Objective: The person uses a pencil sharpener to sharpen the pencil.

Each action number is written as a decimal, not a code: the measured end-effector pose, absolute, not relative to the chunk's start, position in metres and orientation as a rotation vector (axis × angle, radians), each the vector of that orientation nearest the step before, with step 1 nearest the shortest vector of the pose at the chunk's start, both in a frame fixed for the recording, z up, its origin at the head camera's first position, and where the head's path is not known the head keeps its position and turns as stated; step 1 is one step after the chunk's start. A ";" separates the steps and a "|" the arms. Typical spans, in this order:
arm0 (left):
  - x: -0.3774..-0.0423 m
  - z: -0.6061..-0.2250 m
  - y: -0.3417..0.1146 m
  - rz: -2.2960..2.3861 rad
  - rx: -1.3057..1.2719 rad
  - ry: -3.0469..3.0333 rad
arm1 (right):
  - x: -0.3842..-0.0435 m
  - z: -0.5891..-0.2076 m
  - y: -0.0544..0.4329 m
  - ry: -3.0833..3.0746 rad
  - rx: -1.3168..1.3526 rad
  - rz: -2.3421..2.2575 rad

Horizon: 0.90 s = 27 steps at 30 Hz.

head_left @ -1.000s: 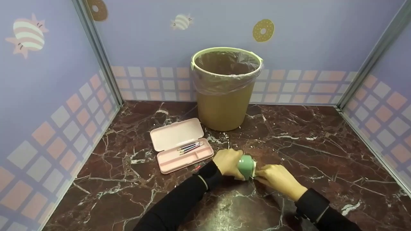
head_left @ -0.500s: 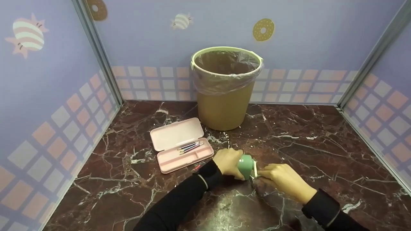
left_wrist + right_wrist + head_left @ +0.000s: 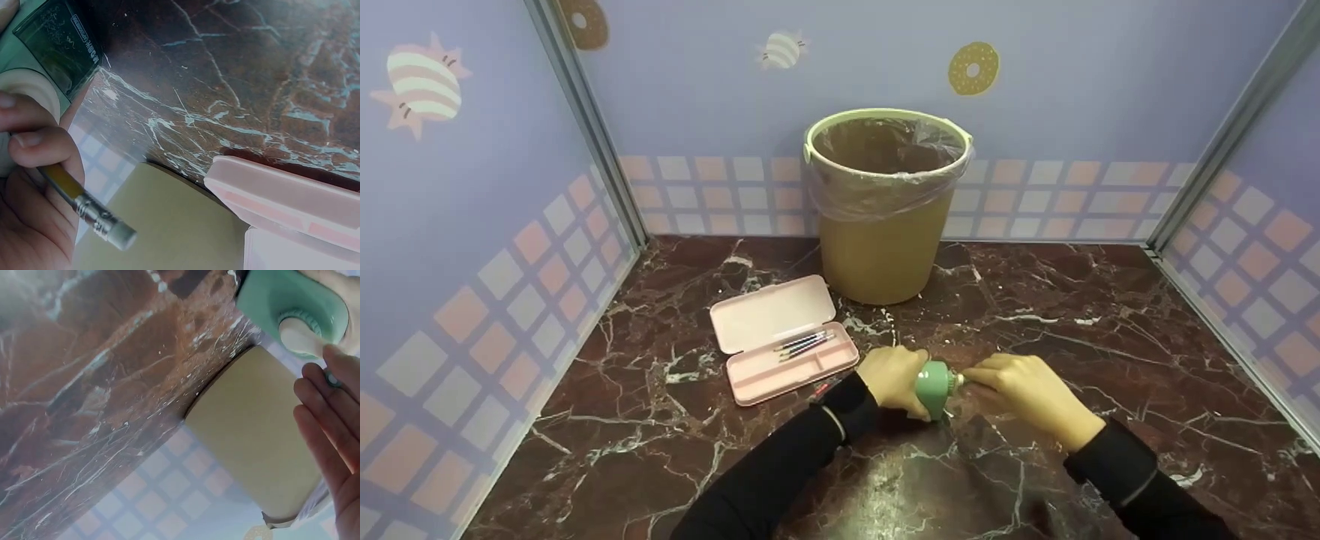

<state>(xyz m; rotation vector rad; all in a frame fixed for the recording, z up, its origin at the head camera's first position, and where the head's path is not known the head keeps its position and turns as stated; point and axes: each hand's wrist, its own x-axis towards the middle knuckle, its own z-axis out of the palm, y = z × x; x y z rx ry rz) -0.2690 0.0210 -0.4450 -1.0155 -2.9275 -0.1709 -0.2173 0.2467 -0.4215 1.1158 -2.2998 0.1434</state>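
Note:
My left hand [image 3: 889,379] grips a green crank pencil sharpener [image 3: 934,390] low over the marble table. In the left wrist view, its fingers are also curled over a pencil [image 3: 70,188], whose metal ferrule and pale eraser [image 3: 121,235] stick out; the tip end is hidden behind the fingers. Shavings show in the sharpener's dark clear bin [image 3: 59,42]. On the sharpener's other side, my right hand [image 3: 1027,390] pinches the end of the cream crank [image 3: 298,334]; the fingers mostly cover its knob.
An open pink pencil case [image 3: 791,364] holding several pencils [image 3: 806,345] lies left of the hands. Behind it stands a tan lined trash can [image 3: 881,255]. Pale crumbs [image 3: 889,319] dot the table. A small red item [image 3: 821,390] shows beside the left sleeve. Patterned walls enclose three sides.
My right hand has swung from the sharpener's lower right to higher beside it, and the crank's visible position has turned with it. The left hand and sharpener stay almost still.

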 end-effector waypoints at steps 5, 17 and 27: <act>-0.269 -0.444 0.021 -0.173 -1.027 -2.927 | -0.232 -0.421 0.246 -2.323 1.070 0.112; -0.269 -0.443 0.021 -0.176 -1.028 -2.930 | -0.255 -0.433 0.245 -2.435 0.984 0.149; -0.267 -0.444 0.021 -0.183 -1.024 -2.915 | -0.261 -0.454 0.241 -2.608 0.978 0.181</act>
